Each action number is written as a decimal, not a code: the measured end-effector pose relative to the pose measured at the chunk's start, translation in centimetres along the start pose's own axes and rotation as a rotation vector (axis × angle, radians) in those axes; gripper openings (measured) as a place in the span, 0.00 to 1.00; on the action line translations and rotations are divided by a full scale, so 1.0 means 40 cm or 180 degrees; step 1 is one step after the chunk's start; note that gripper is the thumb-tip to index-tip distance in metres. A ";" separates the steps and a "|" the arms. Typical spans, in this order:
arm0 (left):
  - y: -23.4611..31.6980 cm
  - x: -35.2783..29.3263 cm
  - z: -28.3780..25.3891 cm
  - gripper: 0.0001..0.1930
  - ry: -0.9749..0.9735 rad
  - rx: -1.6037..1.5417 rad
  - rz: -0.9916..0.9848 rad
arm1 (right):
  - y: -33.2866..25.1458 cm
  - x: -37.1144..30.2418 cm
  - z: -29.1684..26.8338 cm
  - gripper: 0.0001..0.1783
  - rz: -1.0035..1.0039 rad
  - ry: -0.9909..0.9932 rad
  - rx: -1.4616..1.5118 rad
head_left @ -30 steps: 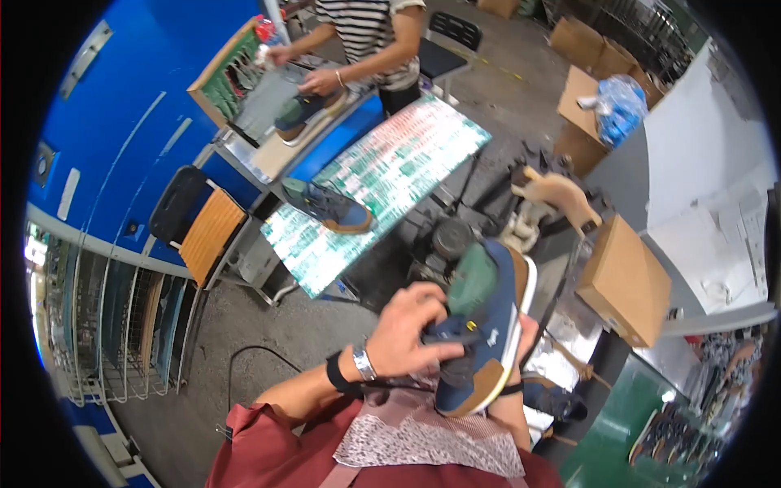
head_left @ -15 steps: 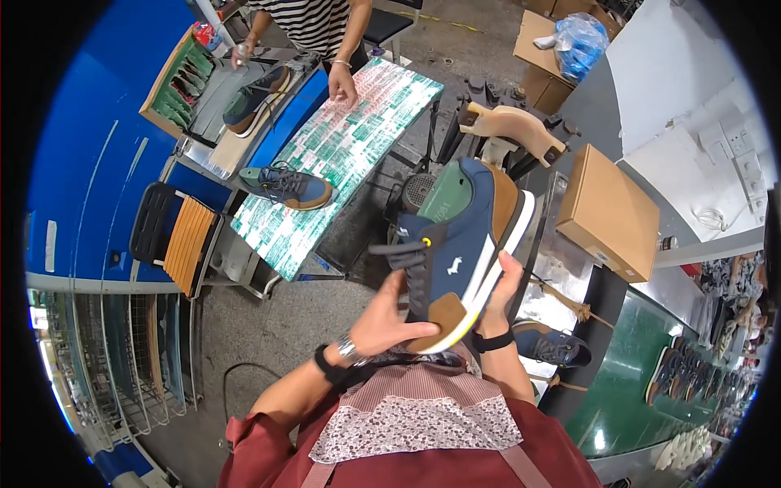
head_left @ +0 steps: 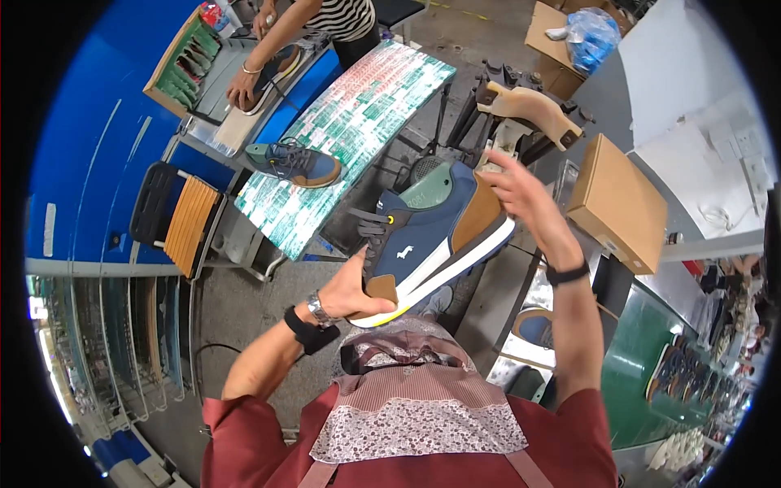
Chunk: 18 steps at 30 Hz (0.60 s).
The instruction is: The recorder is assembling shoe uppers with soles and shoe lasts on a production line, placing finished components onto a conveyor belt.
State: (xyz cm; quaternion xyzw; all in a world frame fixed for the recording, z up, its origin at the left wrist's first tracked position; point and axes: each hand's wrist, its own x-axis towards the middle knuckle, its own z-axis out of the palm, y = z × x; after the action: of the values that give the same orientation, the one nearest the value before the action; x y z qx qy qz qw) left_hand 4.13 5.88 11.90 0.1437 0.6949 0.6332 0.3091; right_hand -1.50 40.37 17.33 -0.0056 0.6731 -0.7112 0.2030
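Observation:
A navy sneaker [head_left: 435,230] with brown toe and heel patches, a white sole and dark laces is held tilted in front of me, heel toward the upper right. A green shoe last [head_left: 421,195] fills its opening. My left hand [head_left: 351,291] grips the toe, thumb over the brown patch and fingers on the lace side. Beside the heel, my right hand [head_left: 525,199] has its fingers stretched out, the tips by the top of the heel; whether they touch it I cannot tell.
A similar shoe [head_left: 294,165] lies on the green-and-white table [head_left: 358,122]; a co-worker's hand [head_left: 244,88] is on another beyond. A machine with a beige pad [head_left: 529,106] and a cardboard box [head_left: 622,203] stand right. One more shoe [head_left: 537,328] sits below my right forearm.
My right hand has left the sole and moved up to the heel, fingers opening. The sneaker has shifted left and leans further over. The co-worker has reached down to the far shoe.

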 end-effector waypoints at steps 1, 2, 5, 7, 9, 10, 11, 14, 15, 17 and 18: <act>-0.009 -0.001 -0.031 0.59 -0.0037 -0.0011 0.0027 | 0.004 0.050 0.030 0.31 0.0219 -0.0257 -0.0236; -0.019 0.000 -0.064 0.60 -0.0265 0.0285 0.0044 | 0.019 0.071 0.076 0.27 -0.0044 -0.0255 -0.0481; -0.050 0.009 -0.176 0.62 -0.0643 0.0465 0.0061 | 0.094 0.114 0.165 0.20 -0.0043 0.0019 -0.0421; -0.096 0.012 -0.250 0.61 -0.0525 0.1330 -0.0094 | 0.130 0.127 0.215 0.18 0.0216 0.0315 -0.0096; -0.092 0.038 -0.313 0.57 -0.1035 0.0722 -0.0164 | 0.160 0.145 0.265 0.15 0.0227 0.0737 0.0178; -0.118 0.054 -0.340 0.57 -0.1125 0.0681 -0.0199 | 0.190 0.163 0.276 0.14 0.0098 0.0874 0.0103; -0.149 0.072 -0.364 0.56 -0.1213 0.0643 -0.0235 | 0.219 0.177 0.285 0.14 0.0115 0.0918 0.0096; -0.182 0.136 -0.390 0.55 -0.1395 0.0573 -0.0321 | 0.265 0.229 0.275 0.13 0.0156 0.1071 0.0182; -0.209 0.148 -0.391 0.55 -0.1466 0.0503 -0.0376 | 0.294 0.238 0.268 0.13 0.0183 0.1085 0.0175; -0.269 0.177 -0.409 0.54 -0.1407 0.0507 -0.0462 | 0.328 0.272 0.252 0.13 0.0212 0.1282 -0.0042; -0.275 0.183 -0.404 0.54 -0.1444 0.0447 -0.0527 | 0.342 0.280 0.247 0.13 0.0233 0.1290 -0.0069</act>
State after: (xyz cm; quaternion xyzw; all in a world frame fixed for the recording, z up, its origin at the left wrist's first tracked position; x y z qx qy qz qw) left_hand -9.26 -4.32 -0.46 0.2458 0.6594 0.5074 0.4973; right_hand -5.17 27.47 2.16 0.1598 0.7075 -0.6826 0.0891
